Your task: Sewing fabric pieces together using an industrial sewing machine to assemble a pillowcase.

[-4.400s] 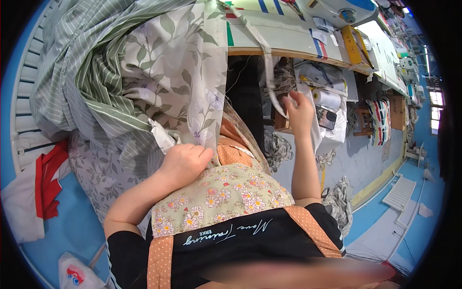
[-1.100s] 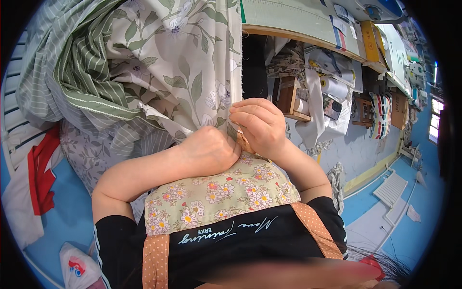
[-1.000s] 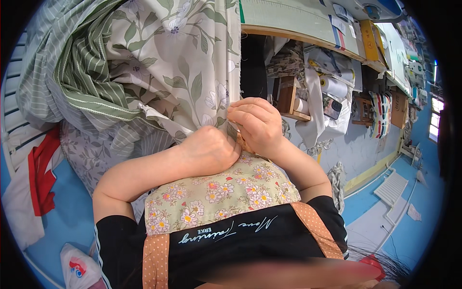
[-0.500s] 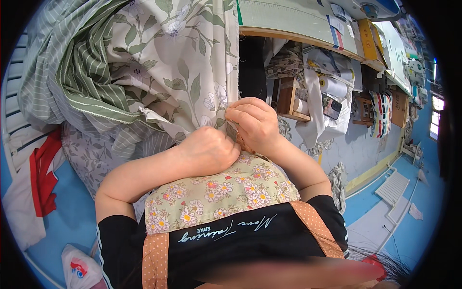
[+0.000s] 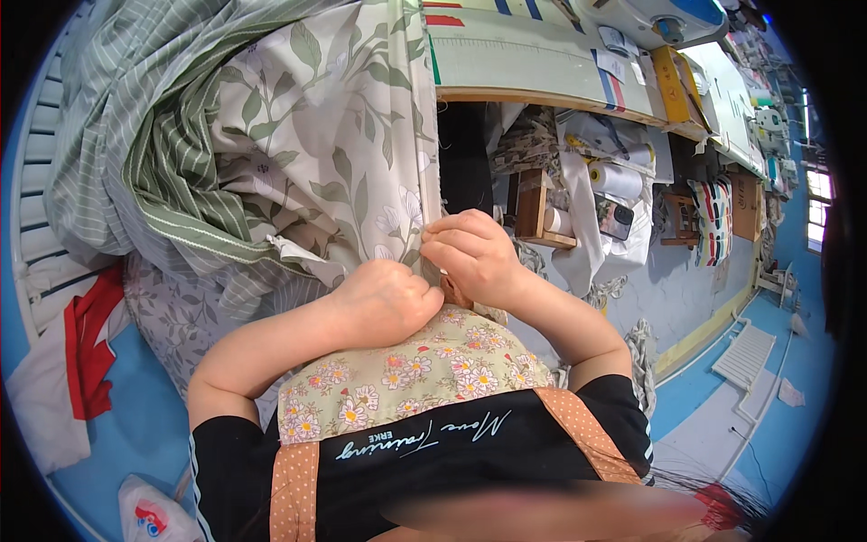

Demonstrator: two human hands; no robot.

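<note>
A large pale fabric [image 5: 298,172] printed with flowers and green leaves hangs over the table edge in front of me, its folded edge running up the right side. My right hand [image 5: 470,257] pinches that edge between thumb and fingers. Close by on the left, my left hand [image 5: 384,303] is closed in a fist on the same fabric, just above my flowered apron [image 5: 397,370]. What lies inside the left fist is hidden. Green striped fabric [image 5: 190,199] is bunched together with the floral cloth on the left.
A sewing table [image 5: 533,68] stretches away at the upper right, with a machine [image 5: 664,18] and a yellow box [image 5: 677,90] on it. Below are white thread cones [image 5: 616,179], a phone [image 5: 616,219] and a wooden drawer [image 5: 533,208]. A white slatted rack [image 5: 36,163] stands at left.
Both hands appear slightly lower in the picture, still gripping the fabric edge. The view has shifted a little, showing more of the tabletop.
</note>
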